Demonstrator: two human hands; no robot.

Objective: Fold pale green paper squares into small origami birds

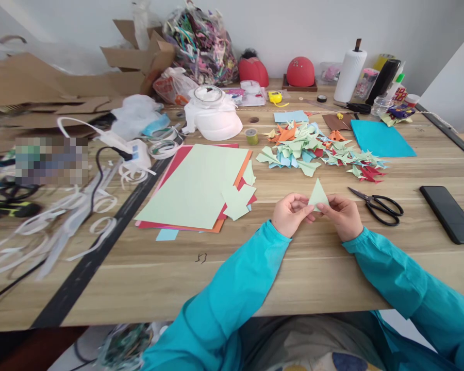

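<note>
Between my two hands is a small pale green paper [318,195] folded into a triangle, its point facing away from me. My left hand [292,214] pinches its lower left corner between thumb and fingers. On the other side, my right hand [342,214] grips the lower right corner, thumb on top. Just beyond lies a heap of folded paper pieces [305,141] in green, orange, blue and red. Black-handled scissors [382,207] rest to the right of my right hand, blades partly apart. Left of my hands are cut green paper scraps [239,202].
A stack of coloured sheets [193,185] lies to the left. A phone [450,214] sits at the right, a turquoise sheet [382,138] behind it. White cables and a power strip [137,154] crowd the left table. Bags, boxes and a white bottle [350,74] line the wall.
</note>
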